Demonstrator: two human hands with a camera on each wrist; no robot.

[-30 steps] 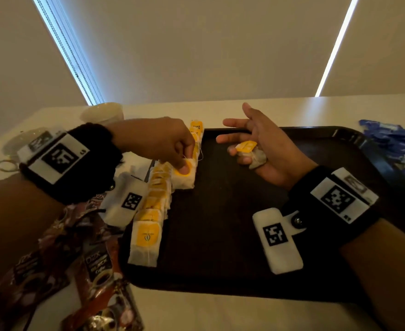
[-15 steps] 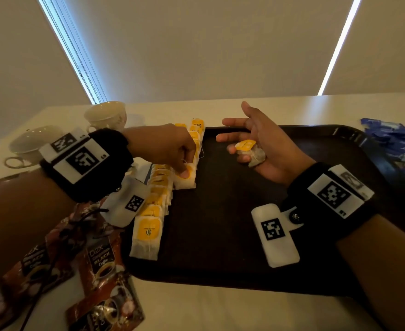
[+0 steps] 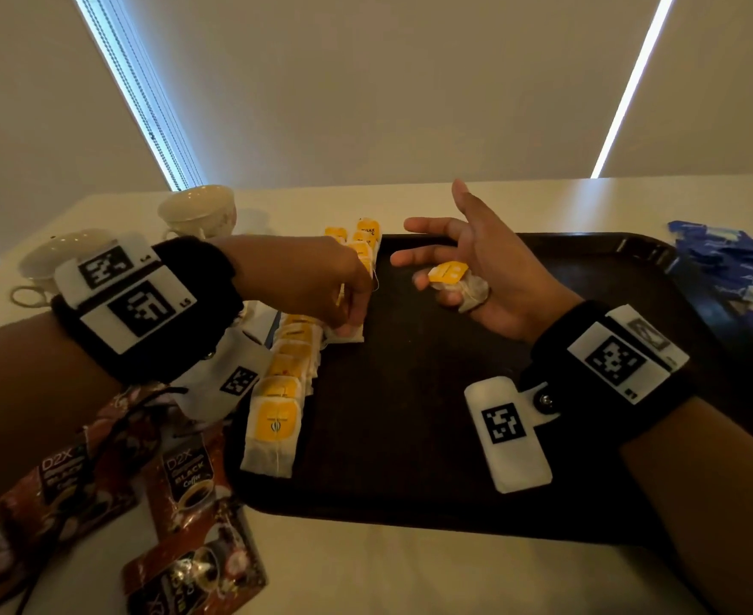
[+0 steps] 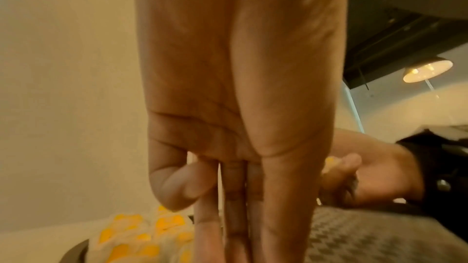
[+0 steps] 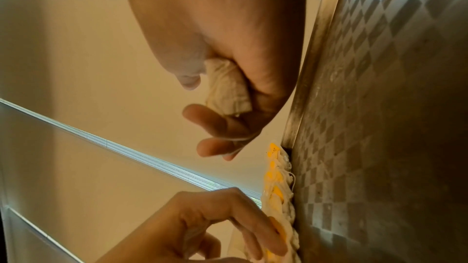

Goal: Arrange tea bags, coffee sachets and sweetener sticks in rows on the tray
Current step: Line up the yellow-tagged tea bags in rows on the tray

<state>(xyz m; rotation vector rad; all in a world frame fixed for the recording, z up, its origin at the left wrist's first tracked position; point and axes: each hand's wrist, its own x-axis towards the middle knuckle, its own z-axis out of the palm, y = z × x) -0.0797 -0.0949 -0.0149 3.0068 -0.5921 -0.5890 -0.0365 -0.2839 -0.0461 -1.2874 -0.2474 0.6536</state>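
Yellow-tagged paper tea bags (image 3: 277, 415) overlap along the dark textured tray (image 3: 410, 437). Left hand (image 3: 321, 286) grip pinches one bag; right hand (image 3: 490, 277) curls around a crumpled bag (image 3: 454, 279).

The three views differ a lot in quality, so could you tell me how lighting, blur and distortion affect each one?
Head view: dim and backlit by bright window strips, the tray nearly black, edges bent by the wide lens. Left wrist view: warm cast, the left hand soft and stretched, a lamp glaring upper right. Right wrist view: picture turned sideways, the right hand blurred.
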